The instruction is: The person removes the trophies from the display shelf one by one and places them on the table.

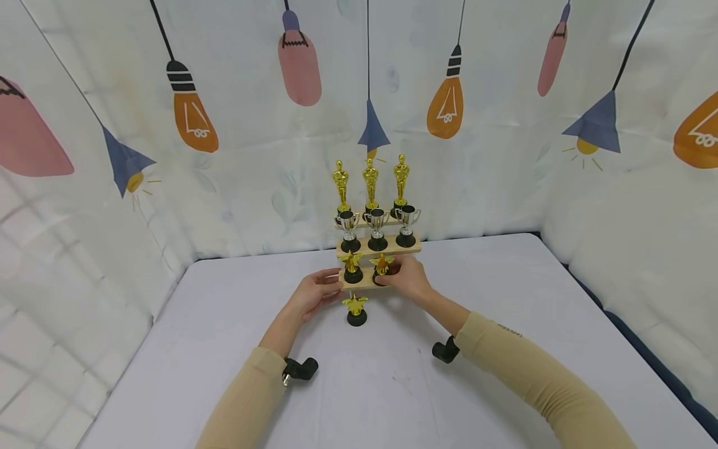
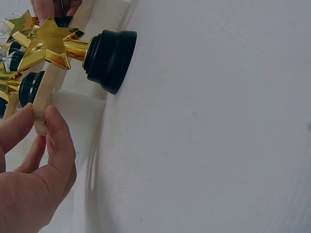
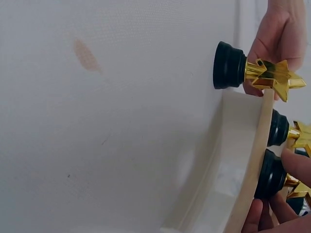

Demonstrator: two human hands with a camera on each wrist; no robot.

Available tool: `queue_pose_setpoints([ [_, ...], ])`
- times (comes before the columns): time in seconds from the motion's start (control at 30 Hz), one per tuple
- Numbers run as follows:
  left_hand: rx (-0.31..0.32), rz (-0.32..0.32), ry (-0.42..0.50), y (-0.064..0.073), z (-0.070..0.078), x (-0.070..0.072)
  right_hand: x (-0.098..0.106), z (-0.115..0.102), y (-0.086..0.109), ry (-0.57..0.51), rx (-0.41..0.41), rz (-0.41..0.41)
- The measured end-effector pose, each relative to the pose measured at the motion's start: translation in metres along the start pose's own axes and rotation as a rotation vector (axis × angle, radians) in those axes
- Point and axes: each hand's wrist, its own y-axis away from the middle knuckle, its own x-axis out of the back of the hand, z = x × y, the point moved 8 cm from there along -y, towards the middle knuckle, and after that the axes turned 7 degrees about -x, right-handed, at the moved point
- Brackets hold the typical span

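Note:
A tiered wooden display stand [image 1: 366, 280] holds the trophies. My left hand [image 1: 314, 293] grips the left end of its lowest board, thumb above and fingers below in the left wrist view. At that board's right part, my right hand [image 1: 411, 277] pinches the black base of a gold star trophy [image 1: 382, 264]; the base [image 3: 271, 174] is against the board. A second star trophy [image 1: 352, 268] stands upright on the board's left part. In front of the stand, a third star trophy [image 1: 356, 307] stands upright on the table, apart from both hands.
Silver cup trophies [image 1: 378, 228] line the middle tier, and gold figure trophies [image 1: 370, 181] the top one. A white cloth covers the table [image 1: 359, 399]. Close behind the stand hangs a curtain [image 1: 241, 187] printed with lamps.

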Motion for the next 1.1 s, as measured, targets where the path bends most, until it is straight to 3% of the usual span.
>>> queue_pose_setpoints([
  [0.37,0.004,-0.003,0.004,0.000,-0.001,-0.001,-0.001,-0.002,0.000,0.061,0.037,0.013],
  [1.1,-0.004,-0.011,0.010,0.000,0.000,0.001,0.002,-0.010,0.021,-0.023,0.037,-0.032],
])
